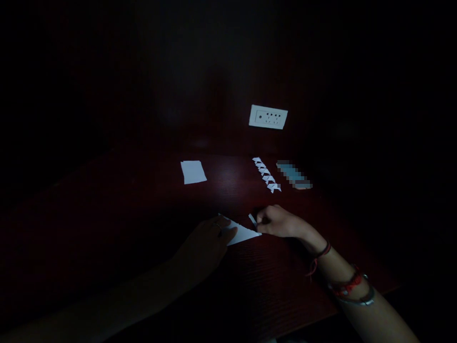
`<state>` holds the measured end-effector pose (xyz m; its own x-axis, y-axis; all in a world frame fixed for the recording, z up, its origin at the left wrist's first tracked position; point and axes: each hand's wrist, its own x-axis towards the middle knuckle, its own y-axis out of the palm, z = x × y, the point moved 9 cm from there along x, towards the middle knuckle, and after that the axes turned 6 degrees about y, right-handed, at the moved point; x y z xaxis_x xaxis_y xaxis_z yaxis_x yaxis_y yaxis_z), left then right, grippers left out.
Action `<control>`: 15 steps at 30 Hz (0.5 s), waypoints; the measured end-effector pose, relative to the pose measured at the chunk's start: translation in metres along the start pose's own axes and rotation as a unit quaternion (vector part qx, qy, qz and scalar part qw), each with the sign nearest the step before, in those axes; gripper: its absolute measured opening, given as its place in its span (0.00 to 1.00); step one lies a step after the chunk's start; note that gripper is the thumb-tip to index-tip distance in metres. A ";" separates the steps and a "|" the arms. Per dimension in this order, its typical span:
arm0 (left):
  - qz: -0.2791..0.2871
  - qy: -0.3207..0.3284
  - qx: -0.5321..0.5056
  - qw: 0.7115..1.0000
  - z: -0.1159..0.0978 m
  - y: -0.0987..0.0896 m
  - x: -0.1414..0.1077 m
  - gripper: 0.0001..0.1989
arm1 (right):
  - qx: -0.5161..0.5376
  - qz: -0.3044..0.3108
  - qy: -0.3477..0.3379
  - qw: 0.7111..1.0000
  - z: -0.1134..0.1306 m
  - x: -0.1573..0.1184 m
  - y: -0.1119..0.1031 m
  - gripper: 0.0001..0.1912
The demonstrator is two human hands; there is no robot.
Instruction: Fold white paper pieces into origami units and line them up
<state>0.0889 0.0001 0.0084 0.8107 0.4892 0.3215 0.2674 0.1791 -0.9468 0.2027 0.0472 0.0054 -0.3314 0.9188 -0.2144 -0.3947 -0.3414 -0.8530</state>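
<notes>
A white triangle of folded paper lies on the dark red table near its front. On its left part rest the fingers of my left hand, stretched out and a little apart, pressing it down. My right hand is closed at the triangle's right tip, pinching a narrow paper strip that sticks up to the left of the fingers. Whether the strip is still joined to the triangle I cannot tell. Bracelets ring my right wrist and forearm.
Behind the left hand lies a stack of white paper sheets. A row of several small folded paper pieces stretches across the table at the back right, beside a phone with a blurred screen. A socket plate is on the wall. The surroundings are very dark.
</notes>
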 end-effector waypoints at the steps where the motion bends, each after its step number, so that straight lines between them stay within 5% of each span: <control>1: -0.001 -0.002 0.000 1.000 0.000 -0.001 0.000 0.19 | 0.000 0.001 0.002 1.000 -0.001 0.000 0.000 0.07; 15: 0.000 0.021 -0.005 1.000 -0.001 0.001 -0.001 0.20 | -0.002 0.007 -0.002 1.000 0.001 -0.002 0.000 0.08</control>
<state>0.0891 -0.0014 0.0068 0.8312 0.4534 0.3216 0.2729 0.1713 -0.9467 0.2023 0.0447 0.0068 -0.3409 0.9130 -0.2239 -0.3873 -0.3535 -0.8515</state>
